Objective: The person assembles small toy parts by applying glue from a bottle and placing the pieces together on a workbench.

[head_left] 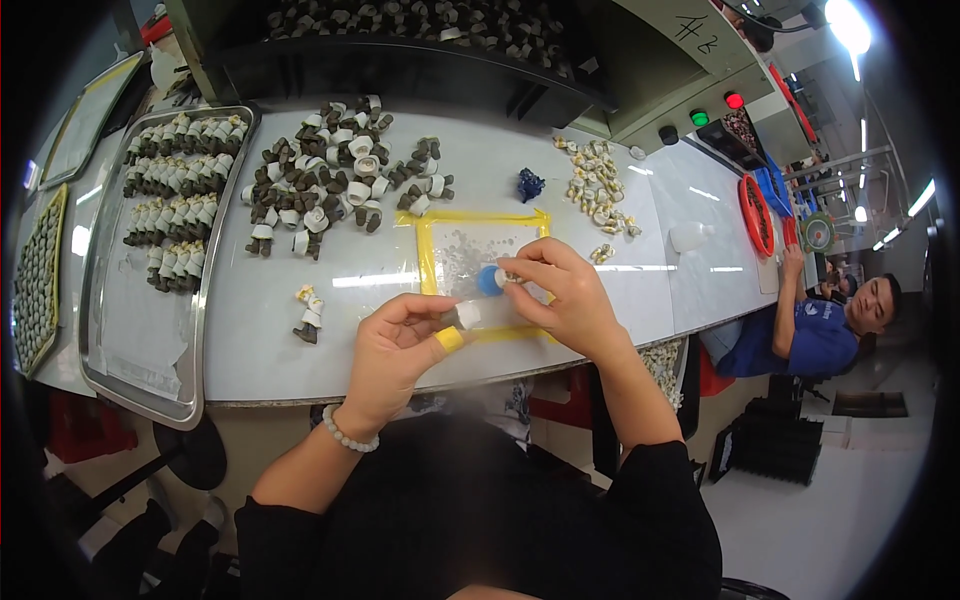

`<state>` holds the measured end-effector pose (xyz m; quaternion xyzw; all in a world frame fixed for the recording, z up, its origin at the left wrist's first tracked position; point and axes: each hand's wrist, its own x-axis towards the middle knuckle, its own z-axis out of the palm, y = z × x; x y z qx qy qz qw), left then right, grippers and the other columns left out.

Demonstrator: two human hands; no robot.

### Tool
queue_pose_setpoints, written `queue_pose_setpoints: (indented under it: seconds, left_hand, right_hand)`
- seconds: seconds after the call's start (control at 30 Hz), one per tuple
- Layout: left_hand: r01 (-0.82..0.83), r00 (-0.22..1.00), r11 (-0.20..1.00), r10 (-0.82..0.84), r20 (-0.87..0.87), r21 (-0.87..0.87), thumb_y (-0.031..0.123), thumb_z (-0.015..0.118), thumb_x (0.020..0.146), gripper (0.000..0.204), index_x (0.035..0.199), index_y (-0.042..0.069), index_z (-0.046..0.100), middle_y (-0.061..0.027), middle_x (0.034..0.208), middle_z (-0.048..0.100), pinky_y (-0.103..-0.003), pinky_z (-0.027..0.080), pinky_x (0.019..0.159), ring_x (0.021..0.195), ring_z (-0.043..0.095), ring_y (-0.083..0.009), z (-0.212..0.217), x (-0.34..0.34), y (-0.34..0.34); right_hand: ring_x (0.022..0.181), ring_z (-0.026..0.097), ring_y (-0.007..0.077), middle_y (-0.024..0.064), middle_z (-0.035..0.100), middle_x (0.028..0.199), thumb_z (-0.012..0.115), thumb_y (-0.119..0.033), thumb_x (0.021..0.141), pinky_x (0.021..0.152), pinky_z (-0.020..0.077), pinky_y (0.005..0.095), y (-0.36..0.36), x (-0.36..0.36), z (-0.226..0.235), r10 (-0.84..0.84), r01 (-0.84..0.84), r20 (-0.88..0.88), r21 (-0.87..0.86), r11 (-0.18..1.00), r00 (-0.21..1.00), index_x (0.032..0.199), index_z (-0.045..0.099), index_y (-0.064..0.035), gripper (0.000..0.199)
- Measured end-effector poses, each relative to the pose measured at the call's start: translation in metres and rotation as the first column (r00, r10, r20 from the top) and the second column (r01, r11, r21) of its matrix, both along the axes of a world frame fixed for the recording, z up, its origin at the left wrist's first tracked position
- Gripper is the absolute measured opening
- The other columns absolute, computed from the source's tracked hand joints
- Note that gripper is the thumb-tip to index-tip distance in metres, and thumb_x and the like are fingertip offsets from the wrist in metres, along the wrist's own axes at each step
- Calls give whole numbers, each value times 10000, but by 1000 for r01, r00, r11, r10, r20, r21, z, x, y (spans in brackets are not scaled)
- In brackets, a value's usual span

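My left hand (402,345) is closed, with yellow tape round the thumb. Between its thumb and fingers sits a small figurine body (466,316), white with a dark part. My right hand (562,298) pinches a small white-and-gold figurine head (503,279) beside a round blue piece (488,280); whether the two touch I cannot tell. Both hands are over a clear work sheet edged with yellow tape (427,250). On the left of the hands lies one joined figurine (309,314), white with a yellowish top and dark feet.
Loose white-and-dark bodies (320,180) form a heap at the back. A metal tray (208,330) with rows of joined figurines is at the left. Small heads (598,185), a dark blue lump (530,184) and a white bottle (690,236) lie right. Another person (815,325) sits far right.
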<state>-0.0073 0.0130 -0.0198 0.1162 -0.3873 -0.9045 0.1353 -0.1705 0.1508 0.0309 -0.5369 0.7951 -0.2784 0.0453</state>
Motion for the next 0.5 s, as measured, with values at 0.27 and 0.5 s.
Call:
queue_pose_setpoints:
  seconds: [0.27,0.5]
  left_hand:
    - [-7,1000,1000,8,26,-22,-59,607,833,259,1079,-62,527,-156,989,623,-372,538,836,879,652,-243,0,0,2]
    - [-4,1000,999,5,22,-41,-34,615,841,268,1096,-76,541,-179,1004,632,-375,549,827,878,657,-252,-3,0,1]
  right_hand:
    - [741,586,197,86,591,853,683,-34,729,629,477,285,-1,-4,0,36,-36,-19,11,999,999,959,682,-25,230]
    - [754,582,170,79,599,874,669,-7,729,648,467,266,1,3,8,2,19,137,-151,988,991,972,681,-16,243]
